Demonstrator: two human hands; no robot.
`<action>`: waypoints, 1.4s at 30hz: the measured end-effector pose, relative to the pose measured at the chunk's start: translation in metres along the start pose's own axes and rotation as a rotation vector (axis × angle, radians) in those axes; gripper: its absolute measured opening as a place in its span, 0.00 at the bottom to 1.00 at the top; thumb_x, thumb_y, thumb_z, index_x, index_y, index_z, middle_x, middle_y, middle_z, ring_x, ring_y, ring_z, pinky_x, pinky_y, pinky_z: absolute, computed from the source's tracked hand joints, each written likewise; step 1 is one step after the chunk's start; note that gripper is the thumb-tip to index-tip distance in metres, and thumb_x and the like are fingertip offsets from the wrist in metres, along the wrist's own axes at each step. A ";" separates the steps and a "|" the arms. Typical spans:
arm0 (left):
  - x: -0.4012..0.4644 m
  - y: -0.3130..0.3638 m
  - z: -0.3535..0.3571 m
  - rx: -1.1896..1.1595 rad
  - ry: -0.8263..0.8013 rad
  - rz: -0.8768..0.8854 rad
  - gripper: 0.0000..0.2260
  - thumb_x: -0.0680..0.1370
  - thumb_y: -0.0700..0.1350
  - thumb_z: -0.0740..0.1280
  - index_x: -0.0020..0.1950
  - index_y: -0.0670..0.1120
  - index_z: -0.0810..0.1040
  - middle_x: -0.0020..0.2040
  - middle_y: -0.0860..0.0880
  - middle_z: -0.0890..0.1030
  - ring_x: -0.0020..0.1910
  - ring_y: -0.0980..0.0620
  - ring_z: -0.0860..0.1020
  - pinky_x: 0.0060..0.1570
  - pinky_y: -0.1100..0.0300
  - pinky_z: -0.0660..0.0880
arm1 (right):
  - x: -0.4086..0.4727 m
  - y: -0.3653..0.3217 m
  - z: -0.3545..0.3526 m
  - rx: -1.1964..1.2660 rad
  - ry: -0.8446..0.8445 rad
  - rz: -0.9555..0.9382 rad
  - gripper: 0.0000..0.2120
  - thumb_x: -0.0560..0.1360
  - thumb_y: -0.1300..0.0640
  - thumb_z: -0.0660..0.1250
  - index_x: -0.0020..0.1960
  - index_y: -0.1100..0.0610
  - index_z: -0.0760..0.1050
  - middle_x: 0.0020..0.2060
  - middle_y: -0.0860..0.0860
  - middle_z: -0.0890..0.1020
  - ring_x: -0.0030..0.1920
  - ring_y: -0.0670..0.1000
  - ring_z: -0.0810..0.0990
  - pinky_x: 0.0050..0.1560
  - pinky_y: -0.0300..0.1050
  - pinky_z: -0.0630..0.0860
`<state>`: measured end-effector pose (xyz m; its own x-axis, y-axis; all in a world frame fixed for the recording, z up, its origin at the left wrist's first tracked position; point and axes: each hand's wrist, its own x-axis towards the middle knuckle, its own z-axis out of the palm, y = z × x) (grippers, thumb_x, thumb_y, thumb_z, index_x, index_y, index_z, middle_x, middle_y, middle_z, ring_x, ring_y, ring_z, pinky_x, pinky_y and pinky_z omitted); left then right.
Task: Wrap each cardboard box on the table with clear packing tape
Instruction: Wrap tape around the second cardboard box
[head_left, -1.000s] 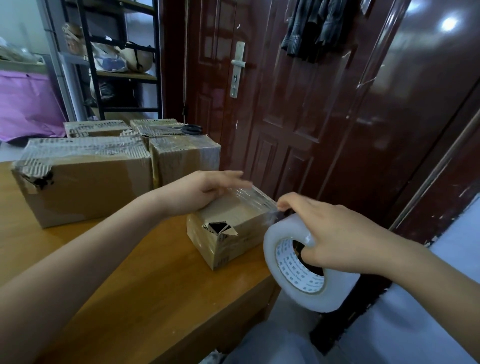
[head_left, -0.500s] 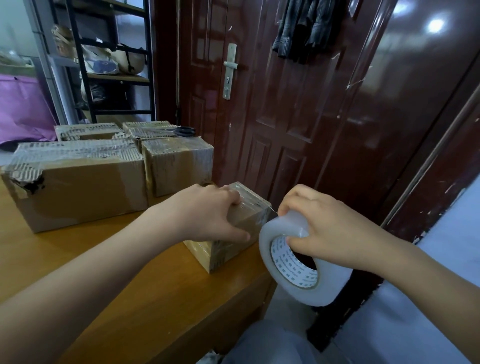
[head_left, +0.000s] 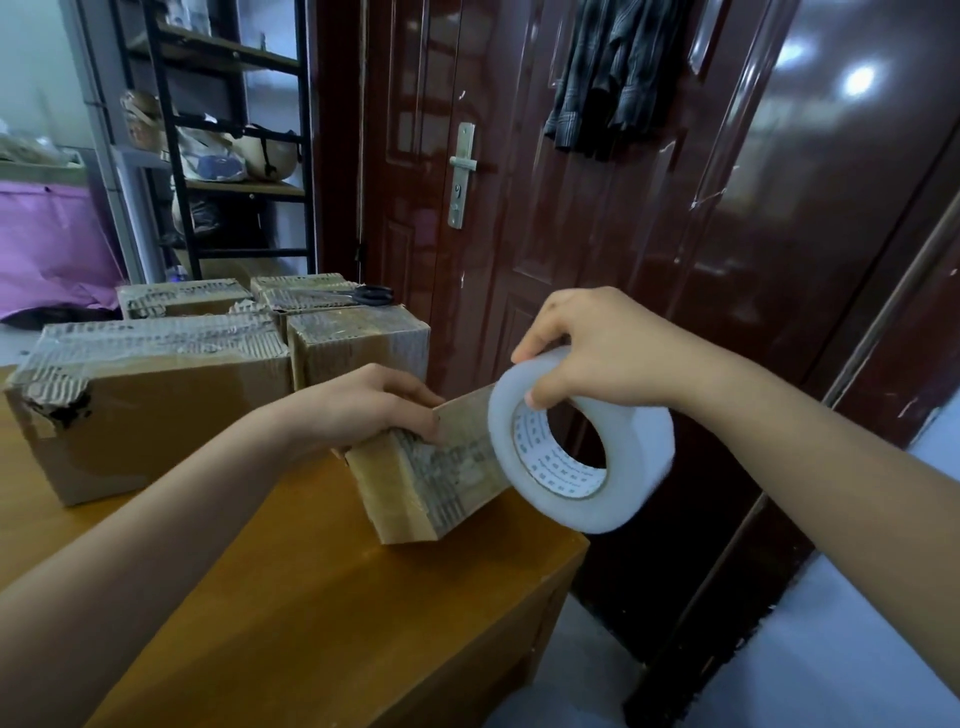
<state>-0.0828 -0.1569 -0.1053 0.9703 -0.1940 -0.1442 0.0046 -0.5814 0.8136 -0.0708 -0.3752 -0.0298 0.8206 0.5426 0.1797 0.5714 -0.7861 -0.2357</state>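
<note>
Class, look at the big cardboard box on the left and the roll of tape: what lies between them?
In the head view, the left hand gripping the small box lies between the big box and the tape roll.

L hand (head_left: 363, 410) on box (head_left: 431, 483), R hand (head_left: 597, 353) w/ tape roll (head_left: 582, 447)

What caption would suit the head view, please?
Left hand tilts a small box while right hand holds the tape roll.

A home: dark wooden door (head_left: 571, 218), hanging clothes (head_left: 613, 78), cluttered shelf rack (head_left: 228, 130).
</note>
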 end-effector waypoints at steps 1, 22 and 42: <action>0.002 -0.003 -0.003 -0.013 -0.005 -0.024 0.22 0.60 0.55 0.71 0.54 0.57 0.81 0.51 0.49 0.82 0.49 0.47 0.82 0.47 0.48 0.82 | 0.008 -0.002 -0.001 0.003 0.001 0.002 0.14 0.66 0.54 0.78 0.50 0.51 0.84 0.43 0.41 0.78 0.44 0.40 0.76 0.42 0.34 0.72; 0.010 -0.012 0.008 0.912 0.401 0.264 0.13 0.76 0.37 0.62 0.55 0.50 0.79 0.52 0.53 0.80 0.50 0.51 0.78 0.45 0.56 0.75 | 0.043 -0.001 0.093 0.289 0.959 -0.228 0.19 0.74 0.57 0.64 0.64 0.59 0.76 0.61 0.53 0.76 0.60 0.46 0.73 0.60 0.39 0.71; 0.011 -0.047 0.063 1.044 0.699 0.407 0.24 0.79 0.53 0.56 0.51 0.35 0.82 0.50 0.36 0.83 0.50 0.39 0.83 0.51 0.47 0.80 | 0.018 -0.005 0.112 0.128 0.844 -0.151 0.35 0.71 0.59 0.69 0.75 0.49 0.60 0.75 0.50 0.63 0.58 0.50 0.76 0.40 0.45 0.81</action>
<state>-0.0874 -0.1809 -0.1808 0.7791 -0.2359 0.5808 -0.1972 -0.9717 -0.1301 -0.0570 -0.3287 -0.1321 0.4806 0.1976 0.8544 0.7122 -0.6564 -0.2488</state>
